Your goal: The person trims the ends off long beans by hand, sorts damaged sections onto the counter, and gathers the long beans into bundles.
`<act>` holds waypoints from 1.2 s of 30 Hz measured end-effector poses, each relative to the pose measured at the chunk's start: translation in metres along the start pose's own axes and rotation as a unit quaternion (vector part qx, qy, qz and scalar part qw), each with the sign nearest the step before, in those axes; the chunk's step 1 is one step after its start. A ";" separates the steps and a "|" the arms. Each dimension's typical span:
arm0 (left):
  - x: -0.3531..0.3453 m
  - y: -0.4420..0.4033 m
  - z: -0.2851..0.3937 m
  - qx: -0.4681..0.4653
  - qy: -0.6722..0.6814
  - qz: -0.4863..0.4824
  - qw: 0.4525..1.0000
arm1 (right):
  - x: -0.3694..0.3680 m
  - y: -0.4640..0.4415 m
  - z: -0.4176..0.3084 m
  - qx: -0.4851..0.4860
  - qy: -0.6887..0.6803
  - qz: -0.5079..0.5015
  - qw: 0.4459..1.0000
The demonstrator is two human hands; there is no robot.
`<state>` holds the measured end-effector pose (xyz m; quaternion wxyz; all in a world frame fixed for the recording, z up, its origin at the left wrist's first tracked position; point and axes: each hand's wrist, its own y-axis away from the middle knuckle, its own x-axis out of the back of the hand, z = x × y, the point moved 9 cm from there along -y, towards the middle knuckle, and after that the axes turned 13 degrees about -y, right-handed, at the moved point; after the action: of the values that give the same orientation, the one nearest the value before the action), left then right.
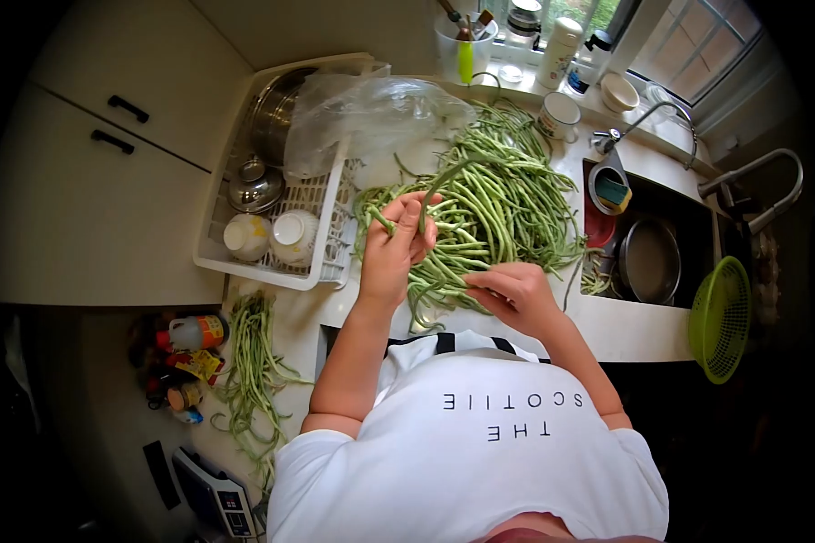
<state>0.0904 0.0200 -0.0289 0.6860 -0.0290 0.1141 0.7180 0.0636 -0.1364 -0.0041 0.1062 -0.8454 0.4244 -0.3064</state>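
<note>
A large heap of long green beans [503, 195] is spread over the white counter in front of me. My left hand [397, 246] is raised over the heap's left side, its fingers closed around a few long beans [428, 201]; one curves up and to the right above the fist. My right hand [518, 297] hovers at the near edge of the heap, thumb and fingertips pinched together beside the loose beans. Whatever is between those fingertips is too small to make out. A second bunch of long beans [252, 371] lies on the counter to my left.
A white dish rack [328, 226] with bowls, lids and a plastic bag [362, 113] stands at left. On the right are a sink with a metal pan [650, 261] and a green colander [721, 319]. A mug [559, 118] is behind the heap; a scale [215, 496] is lower left.
</note>
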 end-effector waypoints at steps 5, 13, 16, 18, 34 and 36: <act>0.014 -0.002 0.006 -0.054 -0.005 0.030 0.998 | -0.005 0.022 0.018 -0.071 -0.031 -0.017 0.997; 0.018 -0.001 0.012 -0.063 -0.036 0.056 0.996 | -0.011 0.043 0.035 -0.111 -0.041 -0.012 0.993; 0.014 0.001 0.021 -0.102 -0.060 0.042 0.992 | -0.009 0.044 0.034 -0.105 -0.046 0.003 0.993; 0.013 -0.001 0.018 -0.105 -0.051 0.047 0.992 | -0.007 0.044 0.034 -0.123 -0.042 -0.004 0.991; 0.044 0.007 0.028 -0.142 0.012 0.078 0.987 | 0.061 0.048 0.033 -0.152 0.039 0.200 0.967; 0.044 0.009 0.031 -0.151 0.012 0.082 0.985 | 0.066 0.049 0.034 -0.160 0.031 0.201 0.966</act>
<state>0.0825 0.0692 -0.0067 0.6111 -0.1319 0.0148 0.7803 0.0817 -0.2210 -0.0241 0.0159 -0.7390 0.6319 -0.2329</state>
